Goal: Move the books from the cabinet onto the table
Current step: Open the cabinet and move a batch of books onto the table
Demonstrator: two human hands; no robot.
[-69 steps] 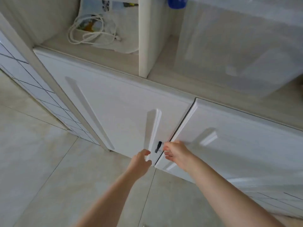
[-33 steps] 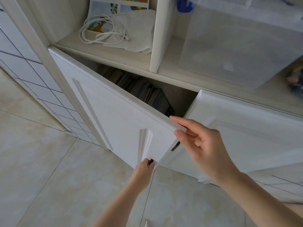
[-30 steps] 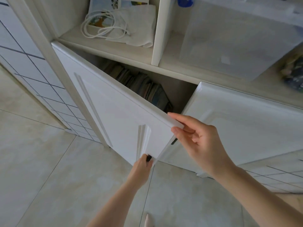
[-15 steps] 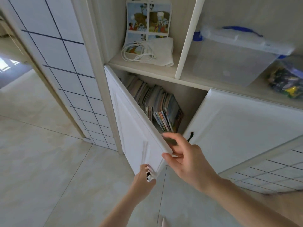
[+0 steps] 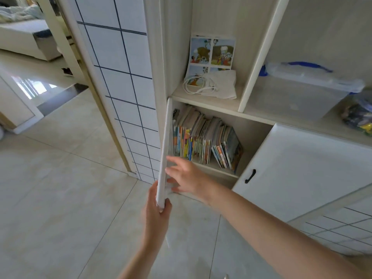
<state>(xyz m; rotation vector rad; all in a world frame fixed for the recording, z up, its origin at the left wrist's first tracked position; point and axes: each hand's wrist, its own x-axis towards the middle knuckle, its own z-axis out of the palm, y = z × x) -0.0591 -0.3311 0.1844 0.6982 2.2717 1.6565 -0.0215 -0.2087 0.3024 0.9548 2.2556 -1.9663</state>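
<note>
A row of thin colourful books [image 5: 203, 137] stands upright in the lower left compartment of the white cabinet [image 5: 207, 101]; the rightmost few lean. The left cabinet door [image 5: 164, 150] is swung wide, seen edge-on. My left hand [image 5: 157, 210] grips the door's lower free corner. My right hand [image 5: 187, 178] has its fingers spread, resting flat on the inner face of that door, in front of the books and not touching them. No table is in view.
The right cabinet door [image 5: 302, 174] with a black handle [image 5: 250, 176] is slightly ajar. On the shelf above lie a picture sheet [image 5: 211, 53], a white cable [image 5: 198, 85] on cloth, and a clear lidded box [image 5: 300, 91]. A tiled wall panel [image 5: 124, 97] stands left; the floor is tile.
The left door has swung from half open to fully open, edge-on to me. My right hand slid from the door's top edge to its inner face. The whole row of books came into sight.
</note>
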